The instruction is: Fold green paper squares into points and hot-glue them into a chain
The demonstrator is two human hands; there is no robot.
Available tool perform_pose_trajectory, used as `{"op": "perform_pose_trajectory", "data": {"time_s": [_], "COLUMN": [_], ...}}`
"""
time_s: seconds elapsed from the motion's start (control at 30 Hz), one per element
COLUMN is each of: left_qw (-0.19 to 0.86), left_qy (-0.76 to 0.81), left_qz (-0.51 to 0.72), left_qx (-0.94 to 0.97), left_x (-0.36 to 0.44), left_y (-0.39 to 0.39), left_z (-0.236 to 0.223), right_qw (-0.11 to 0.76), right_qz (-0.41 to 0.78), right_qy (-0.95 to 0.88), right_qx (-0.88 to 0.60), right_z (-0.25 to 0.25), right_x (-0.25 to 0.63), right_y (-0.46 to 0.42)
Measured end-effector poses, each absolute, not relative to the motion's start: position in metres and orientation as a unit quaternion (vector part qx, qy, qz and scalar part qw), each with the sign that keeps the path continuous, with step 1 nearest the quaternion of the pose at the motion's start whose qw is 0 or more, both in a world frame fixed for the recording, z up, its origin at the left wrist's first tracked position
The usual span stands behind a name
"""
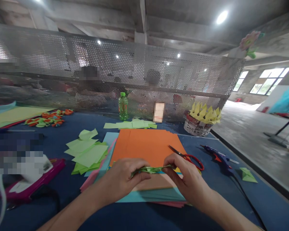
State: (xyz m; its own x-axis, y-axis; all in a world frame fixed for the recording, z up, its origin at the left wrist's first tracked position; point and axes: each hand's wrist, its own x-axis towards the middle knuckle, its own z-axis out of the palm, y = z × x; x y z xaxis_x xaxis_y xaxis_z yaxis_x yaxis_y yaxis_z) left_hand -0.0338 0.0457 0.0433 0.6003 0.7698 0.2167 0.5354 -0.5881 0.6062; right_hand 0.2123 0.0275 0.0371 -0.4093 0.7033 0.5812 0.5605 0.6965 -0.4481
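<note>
Blue table (274,205); both hands' fingers (144,175) clamped on green paper (152,170), folds partly hidden.

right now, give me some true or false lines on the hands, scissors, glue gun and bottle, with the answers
1. The left hand and right hand both grip a green paper piece. True.
2. The glue gun lies right of the scissors. True.
3. The scissors are under the orange paper. False: their blades lie on top of the orange paper.
4. The bottle stands upright. True.
5. The bottle is uncapped. False: its green cap is on.
</note>
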Motion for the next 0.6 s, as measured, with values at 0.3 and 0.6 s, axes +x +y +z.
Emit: {"op": "perform_pose_trajectory", "data": {"time_s": [0.3, 0.6], "left_qw": [0.226, 0.213], "left_qy": [0.369, 0.372], "left_qz": [0.244, 0.247], "left_qx": [0.868, 0.869], "left_x": [-0.0316, -0.0326], "left_y": [0.0465, 0.0476], "left_z": [0.0437, 0.0372], "right_qw": [0.385, 0.372], "right_qz": [0.065, 0.078], "right_qy": [-0.847, -0.847], "right_qx": [-0.360, -0.372], "right_z": [0.0358, 0.0342], "right_x": [0.2121, 0.2118], "right_y": [0.0275, 0.0265]}}
